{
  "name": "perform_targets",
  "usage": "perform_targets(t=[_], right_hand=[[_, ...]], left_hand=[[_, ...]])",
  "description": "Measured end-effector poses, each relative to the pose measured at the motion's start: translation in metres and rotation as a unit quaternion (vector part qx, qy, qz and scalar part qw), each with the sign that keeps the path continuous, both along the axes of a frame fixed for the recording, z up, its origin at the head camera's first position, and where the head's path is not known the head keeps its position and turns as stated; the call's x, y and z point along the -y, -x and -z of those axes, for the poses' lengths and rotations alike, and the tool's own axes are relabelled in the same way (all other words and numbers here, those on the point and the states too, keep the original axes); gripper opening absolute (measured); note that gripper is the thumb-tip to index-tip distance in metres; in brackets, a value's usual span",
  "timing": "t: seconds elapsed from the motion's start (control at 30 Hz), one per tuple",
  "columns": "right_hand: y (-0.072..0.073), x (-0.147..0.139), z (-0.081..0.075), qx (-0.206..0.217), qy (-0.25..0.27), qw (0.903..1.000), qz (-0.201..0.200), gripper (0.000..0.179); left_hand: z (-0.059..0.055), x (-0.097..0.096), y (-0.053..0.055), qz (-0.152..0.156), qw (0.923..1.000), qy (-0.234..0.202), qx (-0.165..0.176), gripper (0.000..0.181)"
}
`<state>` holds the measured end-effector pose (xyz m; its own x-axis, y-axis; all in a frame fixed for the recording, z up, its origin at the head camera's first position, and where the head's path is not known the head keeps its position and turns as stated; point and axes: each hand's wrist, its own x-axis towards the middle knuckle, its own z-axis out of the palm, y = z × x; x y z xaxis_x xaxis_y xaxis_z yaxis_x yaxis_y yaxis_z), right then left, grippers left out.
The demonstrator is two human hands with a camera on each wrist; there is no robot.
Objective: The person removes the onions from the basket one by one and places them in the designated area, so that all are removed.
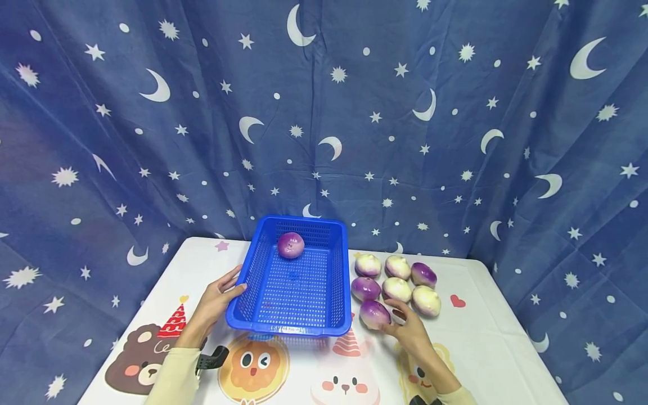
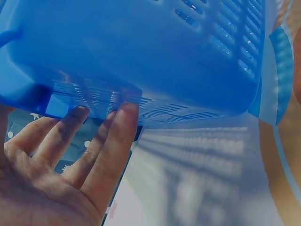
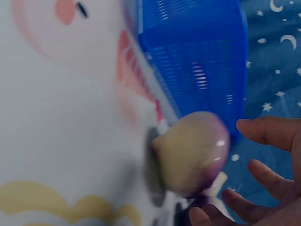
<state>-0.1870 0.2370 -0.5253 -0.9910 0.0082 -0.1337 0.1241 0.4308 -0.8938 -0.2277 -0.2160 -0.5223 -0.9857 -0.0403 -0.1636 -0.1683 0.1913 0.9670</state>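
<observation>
A blue plastic basket (image 1: 296,328) with mesh walls stands in front of me, and one purple turnip (image 1: 291,245) lies at its far left inside. My left hand (image 1: 217,295) holds the basket's left side, thumb at the rim; the left wrist view shows its fingers (image 2: 110,146) against the outer wall under the rim. My right hand (image 1: 407,329) is beside the nearest purple-and-white turnip (image 1: 374,315), right of the basket. In the right wrist view its fingers are spread and bent a little, with a gap between them and that turnip (image 3: 193,153).
Several more turnips sit in rows behind the nearest one, some with the white tip up (image 1: 396,289), others purple side up (image 1: 365,288). A white tablecloth (image 1: 476,337) with cartoon prints covers the table. A blue curtain (image 1: 354,124) with moons and stars hangs along the back.
</observation>
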Motion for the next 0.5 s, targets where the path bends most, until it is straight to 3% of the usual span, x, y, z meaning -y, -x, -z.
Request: perform_targets(t=[0.5], right_hand=[[0.002,0.005,-0.056,-0.058,0.065,0.9962,-0.004,0.059]], left_hand=[[-0.004,-0.001,-0.003,0.006,1.0000,-0.005,-0.004,0.066]])
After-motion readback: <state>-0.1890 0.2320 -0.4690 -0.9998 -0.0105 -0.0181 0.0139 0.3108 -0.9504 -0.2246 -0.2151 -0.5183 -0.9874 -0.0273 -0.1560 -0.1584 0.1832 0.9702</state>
